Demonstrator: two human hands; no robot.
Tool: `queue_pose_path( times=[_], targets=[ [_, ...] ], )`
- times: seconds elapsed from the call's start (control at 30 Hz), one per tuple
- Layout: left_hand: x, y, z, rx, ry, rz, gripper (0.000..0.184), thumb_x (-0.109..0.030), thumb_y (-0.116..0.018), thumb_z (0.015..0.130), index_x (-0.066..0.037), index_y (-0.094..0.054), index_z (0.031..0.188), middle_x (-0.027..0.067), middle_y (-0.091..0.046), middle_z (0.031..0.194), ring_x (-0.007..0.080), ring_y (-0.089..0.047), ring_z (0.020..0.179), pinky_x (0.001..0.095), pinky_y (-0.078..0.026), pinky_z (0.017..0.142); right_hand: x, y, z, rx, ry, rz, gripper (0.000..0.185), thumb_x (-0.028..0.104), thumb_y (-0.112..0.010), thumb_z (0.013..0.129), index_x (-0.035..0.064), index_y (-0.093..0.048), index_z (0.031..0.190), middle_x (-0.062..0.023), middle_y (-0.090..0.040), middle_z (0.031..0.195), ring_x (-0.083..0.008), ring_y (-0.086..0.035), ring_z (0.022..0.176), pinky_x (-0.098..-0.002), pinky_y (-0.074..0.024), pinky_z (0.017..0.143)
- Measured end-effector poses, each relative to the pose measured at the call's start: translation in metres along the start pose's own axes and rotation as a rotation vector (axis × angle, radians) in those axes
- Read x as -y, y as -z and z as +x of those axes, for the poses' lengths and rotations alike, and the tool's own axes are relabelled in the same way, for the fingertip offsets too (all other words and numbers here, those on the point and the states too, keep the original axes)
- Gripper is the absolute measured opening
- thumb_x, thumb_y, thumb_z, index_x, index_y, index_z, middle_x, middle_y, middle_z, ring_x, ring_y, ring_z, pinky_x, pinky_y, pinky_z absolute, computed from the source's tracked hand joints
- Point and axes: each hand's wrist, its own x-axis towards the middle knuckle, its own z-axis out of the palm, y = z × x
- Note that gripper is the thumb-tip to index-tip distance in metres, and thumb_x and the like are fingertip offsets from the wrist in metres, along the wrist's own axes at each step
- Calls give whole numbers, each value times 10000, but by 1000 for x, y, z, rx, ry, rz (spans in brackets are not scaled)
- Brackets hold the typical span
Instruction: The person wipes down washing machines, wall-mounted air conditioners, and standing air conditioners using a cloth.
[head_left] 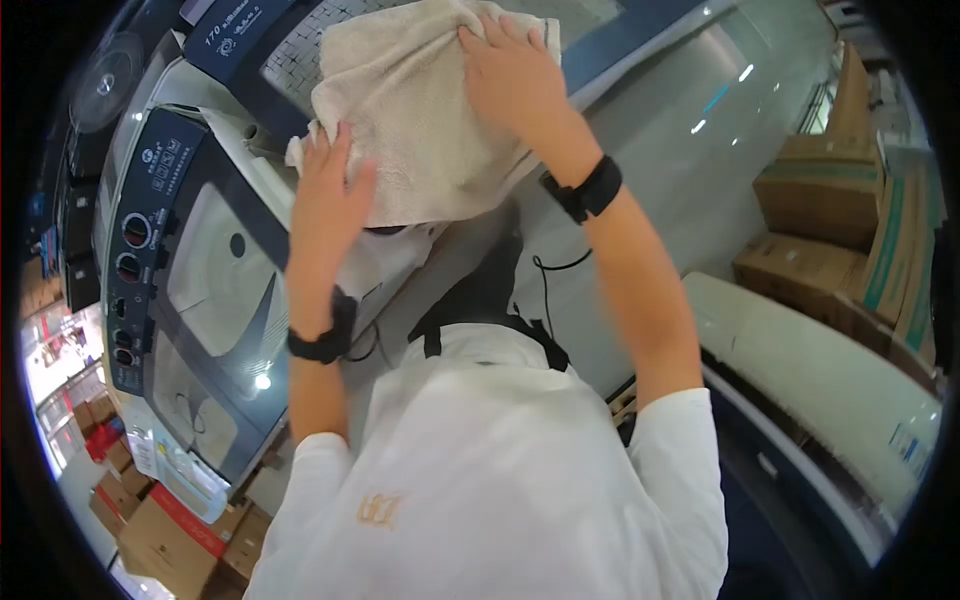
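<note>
A beige towel [415, 130] is spread in loose folds over the top of a washing machine [590, 50] with a dark, patterned lid. My right hand [515, 80] lies flat on the towel's upper right part, fingers spread. At the towel's lower left edge, my left hand [335, 190] rests with its fingers stretched out and its thumb apart, slightly blurred. Both palms face down, so what is beneath them is hidden. Each wrist wears a black band.
Close by on the left stands another washing machine [225, 250] with dials and a see-through lid. Cardboard boxes [815, 200] are stacked at the right, near a pale appliance panel [800, 350]. More boxes [165, 535] sit at lower left. A black cable [545, 285] hangs near my waist.
</note>
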Motion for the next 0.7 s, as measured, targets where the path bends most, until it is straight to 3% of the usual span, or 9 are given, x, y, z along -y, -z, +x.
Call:
queue_pose_path(
  times=[0.07,0.2,0.33,0.43,0.53,0.6,0.67,0.7],
  targets=[
    [11,16,19,79,18,-15,620,-257,-571,1035,-55,-377,1587,268,-313,1646,402,-267,1549,403,-223,1252,-34,0,30,129,74,6,415,276,-485,997,114,-660,1337,-146,-669,1350,-322,-610,1280,-541,-438,1076],
    [26,33,54,192,-16,-39,695,-280,-589,1026,-79,-297,1623,176,-240,1701,411,-197,1568,413,-200,1268,-96,7,101,498,106,100,416,305,-434,1015,181,-637,1356,-139,-681,1295,-357,-650,1177,-508,-522,969],
    [28,29,93,253,13,127,759,-318,-591,1027,-112,-209,1651,198,-178,1711,421,-167,1572,439,-202,1274,-131,-29,183,750,214,165,400,311,-434,1013,217,-630,1349,-139,-674,1273,-383,-678,1072,-503,-558,895],
    [46,28,141,237,23,205,751,-349,-576,1036,-101,-215,1647,211,-177,1707,417,-159,1574,448,-201,1273,-125,-49,213,692,171,122,425,381,-514,1033,189,-659,1384,-203,-662,1317,-394,-656,1157,-442,-491,1022],
    [47,28,183,243,126,318,750,-448,-523,1047,-84,-240,1638,211,-183,1705,415,-164,1573,445,-211,1270,-136,-73,208,570,367,30,448,350,-571,1001,142,-643,1392,-204,-638,1362,-402,-626,1203,-462,-499,1009],
    [28,28,197,240,196,390,754,-498,-498,1046,-67,-279,1625,211,-197,1702,409,-177,1571,436,-223,1266,-144,-59,193,487,783,-176,483,331,-596,985,128,-608,1423,-202,-616,1396,-415,-574,1279,-469,-492,1031],
    [18,28,194,245,210,315,754,-499,-516,1037,-53,-312,1610,206,-210,1699,412,-194,1565,437,-230,1263,-151,-31,165,435,788,29,477,308,-606,968,100,-617,1397,-198,-611,1384,-431,-542,1315,-493,-482,1054],
    [12,26,187,249,230,275,755,-499,-526,1032,-47,-329,1603,204,-217,1698,414,-203,1563,437,-233,1262,-155,-11,145,439,573,338,454,294,-602,959,79,-644,1357,-195,-618,1354,-442,-536,1313,-515,-475,1065]
  ],
)
